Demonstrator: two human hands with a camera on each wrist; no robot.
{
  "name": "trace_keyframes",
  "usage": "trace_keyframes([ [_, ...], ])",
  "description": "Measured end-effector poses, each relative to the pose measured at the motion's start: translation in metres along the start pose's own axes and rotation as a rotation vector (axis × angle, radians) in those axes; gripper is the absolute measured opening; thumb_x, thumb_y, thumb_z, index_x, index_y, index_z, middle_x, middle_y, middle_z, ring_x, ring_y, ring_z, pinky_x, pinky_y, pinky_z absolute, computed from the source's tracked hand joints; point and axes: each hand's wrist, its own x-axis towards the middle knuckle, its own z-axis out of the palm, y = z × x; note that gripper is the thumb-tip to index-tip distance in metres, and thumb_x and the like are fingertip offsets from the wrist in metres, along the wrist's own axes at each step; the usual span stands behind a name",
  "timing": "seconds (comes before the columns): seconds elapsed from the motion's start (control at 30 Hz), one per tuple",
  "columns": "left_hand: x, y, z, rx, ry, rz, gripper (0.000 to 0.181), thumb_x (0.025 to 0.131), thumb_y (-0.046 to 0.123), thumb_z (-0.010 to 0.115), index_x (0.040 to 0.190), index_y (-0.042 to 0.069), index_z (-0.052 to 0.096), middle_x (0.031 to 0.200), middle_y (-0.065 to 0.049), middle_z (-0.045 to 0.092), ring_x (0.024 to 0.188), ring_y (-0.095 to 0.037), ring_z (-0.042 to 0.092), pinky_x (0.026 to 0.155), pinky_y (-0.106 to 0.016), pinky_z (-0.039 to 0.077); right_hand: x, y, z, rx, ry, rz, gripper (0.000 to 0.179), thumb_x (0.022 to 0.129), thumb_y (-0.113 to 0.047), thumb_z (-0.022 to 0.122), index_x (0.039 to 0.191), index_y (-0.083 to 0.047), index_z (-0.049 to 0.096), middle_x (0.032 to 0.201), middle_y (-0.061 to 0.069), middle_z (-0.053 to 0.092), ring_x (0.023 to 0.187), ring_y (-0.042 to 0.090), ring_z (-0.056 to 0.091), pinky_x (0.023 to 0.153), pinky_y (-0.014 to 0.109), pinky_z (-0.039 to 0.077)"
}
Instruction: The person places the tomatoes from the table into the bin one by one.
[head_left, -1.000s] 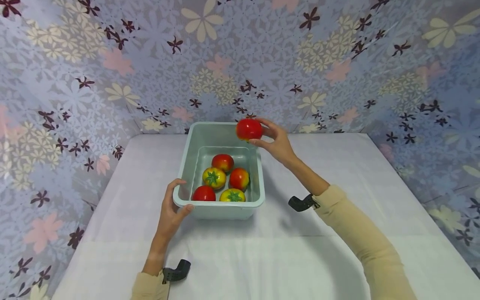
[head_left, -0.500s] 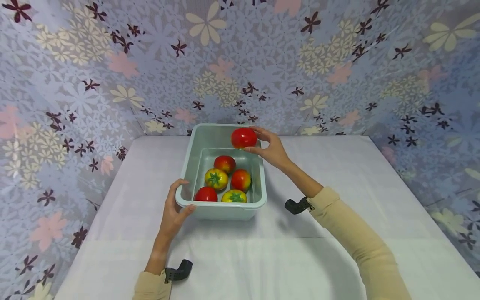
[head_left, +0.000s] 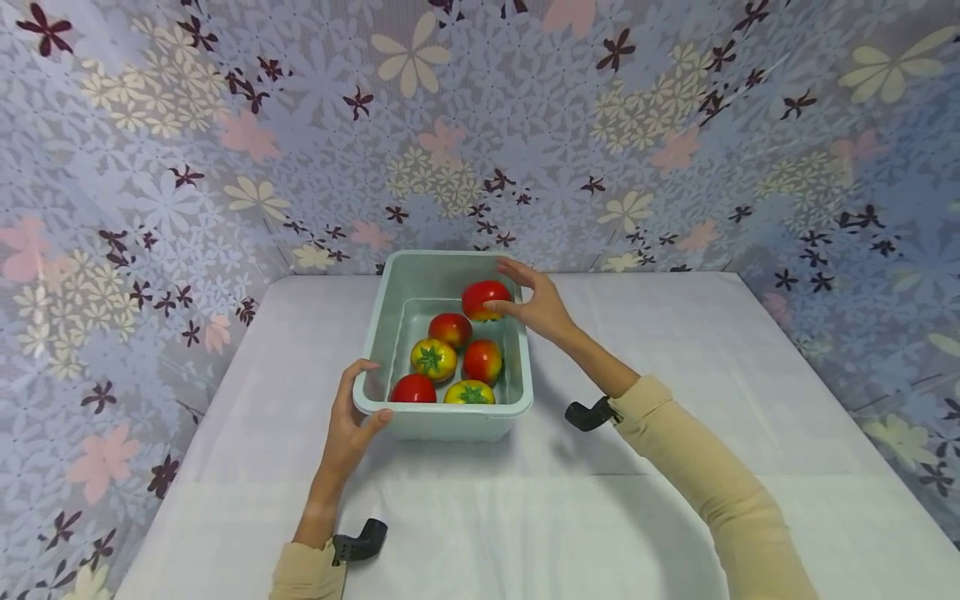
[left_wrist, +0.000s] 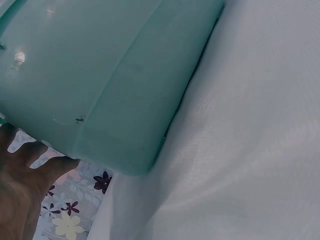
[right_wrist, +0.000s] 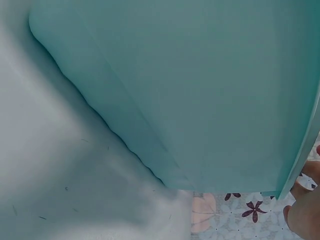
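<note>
A pale green plastic bin [head_left: 442,423] stands on the white-covered table and holds several red and yellow tomatoes, shiny like toys. My left hand [head_left: 348,429] grips its near left corner, thumb outside the front wall and fingers over the left rim. At the far right inside the bin is a red tomato [head_left: 482,296]. Over the right rim reaches my right hand [head_left: 543,307], its fingers spread above that tomato and its thumb in front of it. The other tomatoes, such as a yellow one [head_left: 432,358] with a green leafy top, lie nearer the front.
The white cloth [head_left: 645,350] covers the table around the bin. Behind the table's far edge hangs a flowered backdrop [head_left: 405,125]. Each wrist bears a black camera mount, one at the left wrist [head_left: 362,542] and one at the right wrist [head_left: 588,414].
My right hand has lowered the red tomato from above the rim into the far right of the bin, and its fingers have come off the top. The left hand keeps its grip.
</note>
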Motion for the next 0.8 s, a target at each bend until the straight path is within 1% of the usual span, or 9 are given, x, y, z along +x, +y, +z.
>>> trace_keyframes([
  [0.17, 0.003, -0.001, 0.000, -0.007, -0.005, 0.007, 0.059, 0.083, -0.005, 0.062, 0.136, -0.001, 0.037, 0.148, -0.016, 0.034, 0.138, -0.019, 0.029, 0.112, -0.068, 0.014, -0.002, 0.000, -0.001, -0.025, -0.003, 0.004, 0.073, 0.083, -0.020, 0.078, 0.147, -0.010, 0.043, 0.147, 0.013, 0.049, 0.139, 0.030, 0.041, 0.114, 0.058, 0.024],
  [0.23, 0.003, -0.002, -0.001, -0.015, -0.002, 0.005, 0.059, 0.082, -0.006, 0.061, 0.136, -0.001, 0.037, 0.148, -0.015, 0.034, 0.138, -0.020, 0.029, 0.113, -0.065, 0.015, -0.003, -0.001, -0.001, -0.033, -0.008, 0.007, 0.074, 0.083, -0.021, 0.078, 0.147, -0.011, 0.043, 0.148, 0.011, 0.048, 0.139, 0.029, 0.040, 0.114, 0.057, 0.025],
  [0.33, 0.004, -0.002, -0.003, -0.038, 0.001, 0.004, 0.060, 0.082, -0.007, 0.062, 0.136, 0.000, 0.038, 0.148, -0.015, 0.033, 0.137, -0.019, 0.029, 0.117, -0.049, 0.019, -0.004, -0.001, -0.003, -0.042, -0.016, 0.001, 0.073, 0.084, -0.021, 0.077, 0.148, -0.011, 0.042, 0.149, 0.010, 0.047, 0.140, 0.028, 0.039, 0.114, 0.054, 0.027],
  [0.47, 0.004, -0.002, -0.005, -0.058, 0.000, 0.010, 0.060, 0.081, -0.008, 0.062, 0.137, -0.002, 0.038, 0.148, -0.017, 0.032, 0.136, -0.016, 0.030, 0.111, -0.023, 0.026, -0.006, -0.002, -0.004, -0.040, -0.028, -0.020, 0.073, 0.084, -0.020, 0.077, 0.148, -0.010, 0.042, 0.149, 0.010, 0.046, 0.141, 0.027, 0.038, 0.115, 0.051, 0.027],
  [0.57, 0.004, 0.002, -0.008, -0.038, -0.009, -0.005, 0.062, 0.082, -0.009, 0.062, 0.139, -0.002, 0.037, 0.150, -0.016, 0.032, 0.139, -0.020, 0.029, 0.108, -0.015, 0.030, -0.009, -0.003, -0.005, -0.038, -0.036, -0.036, 0.071, 0.085, -0.020, 0.076, 0.147, -0.011, 0.043, 0.150, 0.010, 0.046, 0.141, 0.027, 0.038, 0.115, 0.051, 0.027],
  [0.63, 0.004, 0.005, -0.012, 0.001, -0.028, -0.035, 0.064, 0.084, -0.007, 0.062, 0.141, 0.001, 0.036, 0.152, -0.012, 0.031, 0.142, -0.024, 0.027, 0.106, -0.017, 0.034, -0.012, -0.004, -0.006, -0.039, -0.046, -0.042, 0.071, 0.086, -0.020, 0.076, 0.147, -0.011, 0.043, 0.150, 0.009, 0.045, 0.141, 0.027, 0.038, 0.115, 0.052, 0.026],
  [0.67, 0.004, 0.007, -0.014, 0.024, -0.045, -0.048, 0.064, 0.084, -0.006, 0.063, 0.142, 0.002, 0.036, 0.154, -0.012, 0.031, 0.143, -0.027, 0.027, 0.107, -0.022, 0.036, -0.013, -0.005, -0.007, -0.049, -0.054, -0.043, 0.070, 0.086, -0.020, 0.075, 0.148, -0.011, 0.042, 0.151, 0.009, 0.044, 0.142, 0.028, 0.037, 0.115, 0.053, 0.026],
  [0.73, 0.005, 0.011, -0.019, 0.092, -0.085, -0.071, 0.065, 0.086, -0.003, 0.064, 0.144, 0.005, 0.037, 0.157, -0.011, 0.027, 0.145, -0.033, 0.024, 0.111, -0.038, 0.036, -0.018, -0.006, -0.011, -0.083, -0.081, -0.036, 0.071, 0.087, -0.022, 0.074, 0.149, -0.011, 0.041, 0.153, 0.009, 0.041, 0.142, 0.030, 0.035, 0.114, 0.055, 0.026],
  [0.8, 0.008, 0.015, -0.024, 0.189, -0.124, -0.082, 0.065, 0.086, 0.003, 0.067, 0.144, 0.009, 0.039, 0.161, -0.011, 0.022, 0.147, -0.037, 0.020, 0.110, -0.055, 0.032, -0.023, -0.009, -0.016, -0.131, -0.115, -0.024, 0.073, 0.088, -0.026, 0.073, 0.150, -0.012, 0.038, 0.155, 0.009, 0.038, 0.143, 0.032, 0.033, 0.113, 0.058, 0.026],
])
